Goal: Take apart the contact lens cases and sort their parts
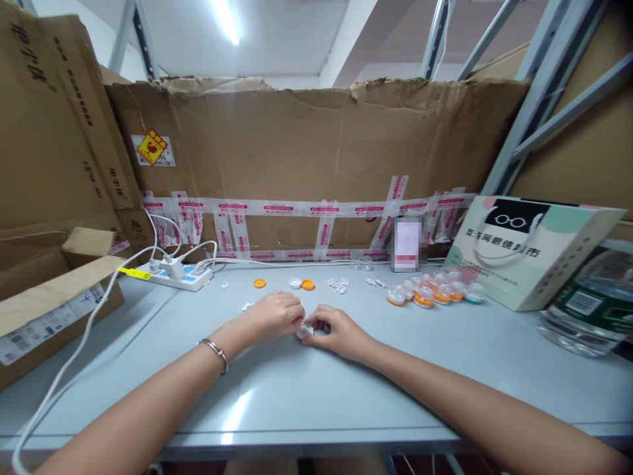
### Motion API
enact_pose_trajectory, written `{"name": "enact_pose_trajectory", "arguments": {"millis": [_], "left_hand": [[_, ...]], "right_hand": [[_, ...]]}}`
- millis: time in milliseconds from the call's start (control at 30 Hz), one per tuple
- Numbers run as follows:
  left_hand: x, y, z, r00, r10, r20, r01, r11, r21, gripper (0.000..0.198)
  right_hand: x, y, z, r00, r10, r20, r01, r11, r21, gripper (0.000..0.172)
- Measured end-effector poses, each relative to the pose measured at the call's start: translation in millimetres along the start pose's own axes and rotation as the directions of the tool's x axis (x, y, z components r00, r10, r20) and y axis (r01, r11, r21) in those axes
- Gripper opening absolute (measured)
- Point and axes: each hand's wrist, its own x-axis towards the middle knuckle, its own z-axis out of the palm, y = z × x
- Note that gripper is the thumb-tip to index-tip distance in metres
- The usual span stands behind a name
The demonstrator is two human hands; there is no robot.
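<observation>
The right hand (pixel 336 330) grasps a small white round piece (pixel 304 332) between thumb and fingers; the left hand (pixel 277 314) is curled against the same piece, and whether it pinches a separate part cannot be told. The piece sits at the tabletop, right of the white power strip (pixel 190 279) and nearer the front edge. Probable fault: slippage. Uneven pressure from the two hands could tilt the piece out of the right-hand grip. Second hazard: loss of small parts. The white discs (pixel 246 307), right of the power strip and beside the left hand, could scatter if that hand sweeps sideways; the white fittings (pixel 338 285), farther right of the strip, could be knocked by a careless reach. Third hazard: the white cable (pixel 90 321), which hangs over the front edge left of the strip, could be snagged by the left forearm. The table (pixel 321 399) is pale, smooth and glossy, a finish likely to let light parts slide. An orange ring (pixel 260 284) lies right of the strip; clear-topped round containers (pixel 430 291) and a paper bag (pixel 514 264) stand far right of it. A cardboard panel (pixel 297 145) rises behind the strip, and an open carton (pixel 59 310) stands left of it.
</observation>
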Motion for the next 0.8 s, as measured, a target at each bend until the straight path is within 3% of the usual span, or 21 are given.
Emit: {"name": "enact_pose_trajectory", "arguments": {"millis": [67,100,133,167,300,400,500,800], "left_hand": [[-3.9,-14.5,-15.6,0.985,-0.149,0.093,0.156,0.985,-0.076,0.012],[-8.6,-25.3,-24.7,0.956,-0.240,0.171,0.262,0.958,-0.117,0.012],[-15.5,-38.2,-33.9,0.895,-0.357,0.269,0.406,0.900,-0.157,0.012],[-24.3,-52.4,-42.4,0.806,-0.469,0.361,0.553,0.815,-0.174,0.013],[-69.4,-106.1,-59.9,0.636,-0.568,0.523,0.720,0.680,-0.137,0.016],[-93.7,-125.7,-56.5,0.542,-0.551,0.634,0.782,0.606,-0.143,0.018],[-100.1,-128.6,-50.4,0.517,-0.518,0.681,0.801,0.573,-0.172,0.022],[-91.6,-122.8,-43.6,0.535,-0.503,0.679,0.793,0.575,-0.199,0.024]], "right_hand": [[-0.3,0.6,-0.5,1.000,-0.001,0.006,0.001,1.000,0.014,0.020],[-0.4,0.8,-0.8,1.000,0.001,0.010,-0.001,1.000,0.019,0.020],[-0.5,1.0,-1.2,1.000,0.005,0.015,-0.005,1.000,0.021,0.021],[-0.5,1.1,-1.6,1.000,0.010,0.019,-0.010,1.000,0.019,0.021],[-0.4,0.5,-2.9,0.999,0.010,0.036,-0.010,1.000,0.009,0.020],[-0.4,0.3,-3.1,0.999,0.011,0.041,-0.011,1.000,0.004,0.020],[-0.8,0.8,-3.0,0.999,0.010,0.039,-0.010,1.000,0.004,0.020],[-1.9,1.3,-3.4,0.999,0.008,0.033,-0.009,1.000,0.021,0.020]]}}
